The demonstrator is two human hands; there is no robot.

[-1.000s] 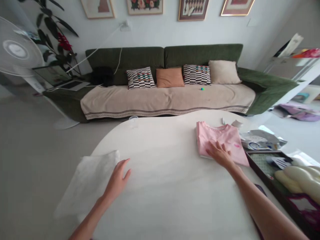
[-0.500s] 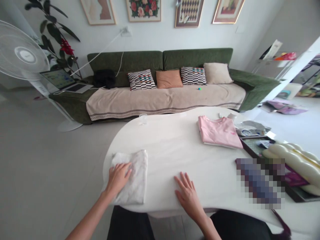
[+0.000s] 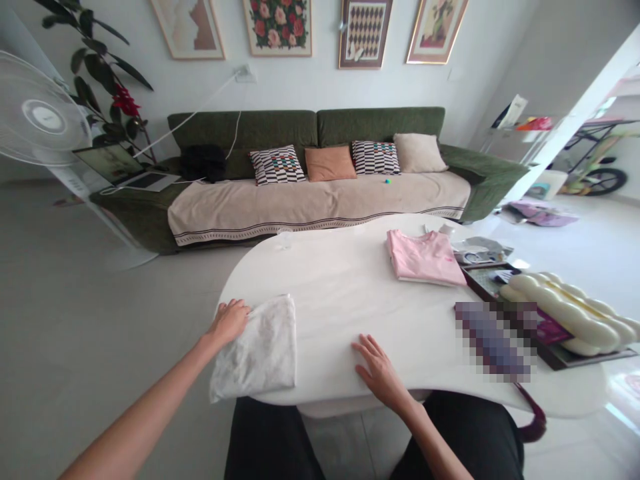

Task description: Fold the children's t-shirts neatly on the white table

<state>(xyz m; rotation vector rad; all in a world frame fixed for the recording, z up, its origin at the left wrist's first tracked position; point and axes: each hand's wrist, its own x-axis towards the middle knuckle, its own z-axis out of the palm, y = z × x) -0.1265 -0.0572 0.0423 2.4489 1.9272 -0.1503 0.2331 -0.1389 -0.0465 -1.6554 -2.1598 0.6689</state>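
A folded whitish garment or cloth with a faint grey pattern lies on the left end of the white table, its lower left corner at the table's edge. My left hand rests palm down on the cloth's upper left corner, fingers stretched out and grasping nothing visible. On the bare tabletop, right of the cloth, my right hand lies with its fingers spread, holding nothing. Farther back on the table is a folded pink shirt, apart from both hands.
To the right are a dark tray with a puffy cream item, a blurred-out object with a dark strap, and a silvery packet. Behind stands a green sofa; at left, a white fan and a laptop.
My left hand has slid from the cloth's middle to its upper left corner. The cloth's lower left corner now sticks out farther. My right hand stays nearly in place; the view has shifted slightly.
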